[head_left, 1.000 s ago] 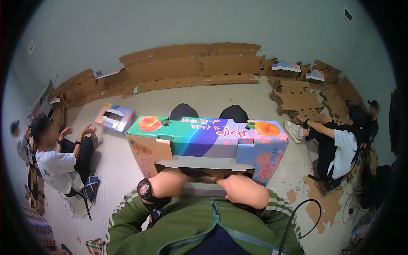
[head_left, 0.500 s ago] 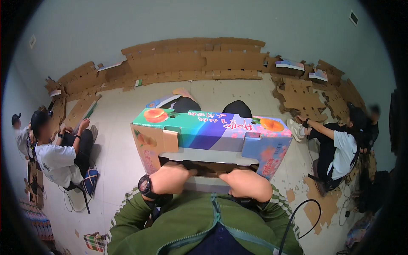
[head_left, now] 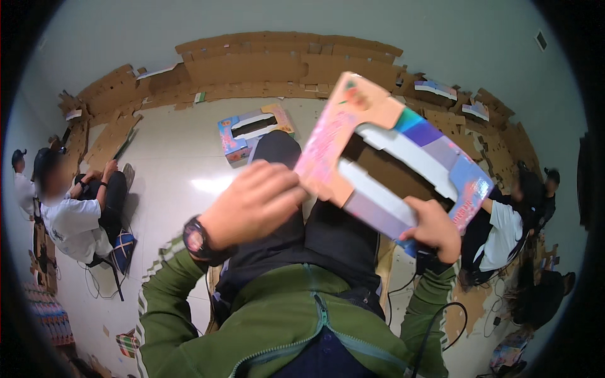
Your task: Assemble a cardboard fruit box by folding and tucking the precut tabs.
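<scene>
As the right hand (head_left: pixel 437 228) clamps the carton (head_left: pixel 378 190) beside its opening, 1 grip apparently supports its tilt | left hand (head_left: pixel 255 203): at the near-left corner, closure cannot be told.

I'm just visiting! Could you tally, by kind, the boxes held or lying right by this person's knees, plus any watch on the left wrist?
Peach, green and purple cardboard box in the right grip, plus blue and peach cardboard box on the pale tiled floor: 2
Black wristwatch: 1
Total: 3
</scene>
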Action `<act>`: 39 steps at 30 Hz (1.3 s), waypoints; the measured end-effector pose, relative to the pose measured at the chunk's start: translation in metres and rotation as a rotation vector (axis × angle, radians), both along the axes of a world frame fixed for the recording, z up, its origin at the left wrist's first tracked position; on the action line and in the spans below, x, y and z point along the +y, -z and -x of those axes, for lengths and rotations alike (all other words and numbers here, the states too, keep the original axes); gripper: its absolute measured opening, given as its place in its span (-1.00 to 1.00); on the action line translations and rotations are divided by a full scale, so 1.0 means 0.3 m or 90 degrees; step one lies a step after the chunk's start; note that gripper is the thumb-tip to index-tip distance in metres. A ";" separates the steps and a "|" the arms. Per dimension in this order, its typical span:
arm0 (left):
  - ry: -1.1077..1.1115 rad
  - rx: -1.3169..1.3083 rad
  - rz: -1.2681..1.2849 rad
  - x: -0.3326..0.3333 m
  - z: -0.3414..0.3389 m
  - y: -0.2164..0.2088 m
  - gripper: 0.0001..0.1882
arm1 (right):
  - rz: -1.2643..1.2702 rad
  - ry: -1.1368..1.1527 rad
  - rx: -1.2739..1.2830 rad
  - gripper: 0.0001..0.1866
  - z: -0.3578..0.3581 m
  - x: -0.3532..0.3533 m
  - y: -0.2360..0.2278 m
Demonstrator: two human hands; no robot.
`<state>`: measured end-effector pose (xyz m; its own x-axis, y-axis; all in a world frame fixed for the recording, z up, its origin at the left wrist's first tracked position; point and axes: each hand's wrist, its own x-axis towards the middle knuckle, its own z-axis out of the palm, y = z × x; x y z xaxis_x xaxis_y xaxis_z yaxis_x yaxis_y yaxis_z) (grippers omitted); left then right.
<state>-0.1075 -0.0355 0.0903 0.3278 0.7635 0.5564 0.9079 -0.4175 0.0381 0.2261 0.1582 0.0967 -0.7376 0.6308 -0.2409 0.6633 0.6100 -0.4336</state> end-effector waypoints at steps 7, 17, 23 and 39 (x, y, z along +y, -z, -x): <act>-0.207 -0.092 0.468 0.183 0.510 0.259 -0.66 | 0.172 0.200 0.229 -0.38 -0.068 0.340 0.157; -0.388 0.112 0.869 0.452 1.023 0.932 -0.53 | -0.036 0.335 -0.005 -0.41 -0.014 0.758 0.678; -0.462 0.061 0.961 0.625 1.135 1.224 -0.54 | 0.003 0.348 0.068 -0.37 -0.044 0.870 1.014; -0.589 0.108 0.614 1.016 1.258 1.661 0.29 | 0.244 0.362 -0.199 -0.69 -0.219 1.052 1.486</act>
